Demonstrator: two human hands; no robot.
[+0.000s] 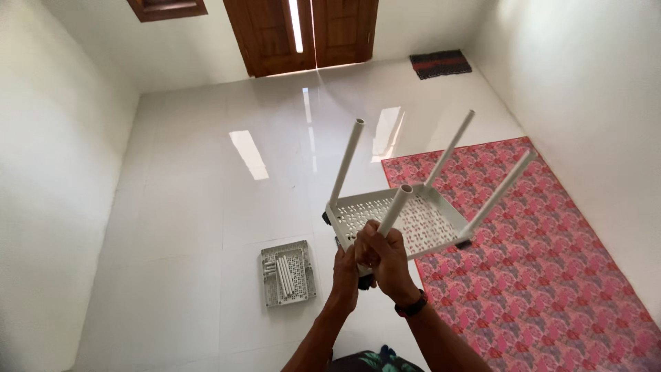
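A home room: glossy white tiled floor (206, 227), wooden door (303, 31), patterned pink rug (551, 275).

Near corner of the perforated white shelf tray (420, 224) and pole base behind both hands' grip.

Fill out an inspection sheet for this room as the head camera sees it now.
Surface: glossy white tiled floor, with window light reflected on it.
Job's things: white perforated plastic shelf tray held up, four white plastic tubes standing in its corners; nearest tube gripped at its base.
Clutter: second grey-white perforated tray lying flat on the floor, with loose white tubes in it.
Grippers: left hand and right hand both closed around the near corner of the held tray; dark wristband on the right wrist.
Cables: nothing seen.
Surroundings: pink patterned floor mat, small dark doormat, brown wooden double door, white walls.
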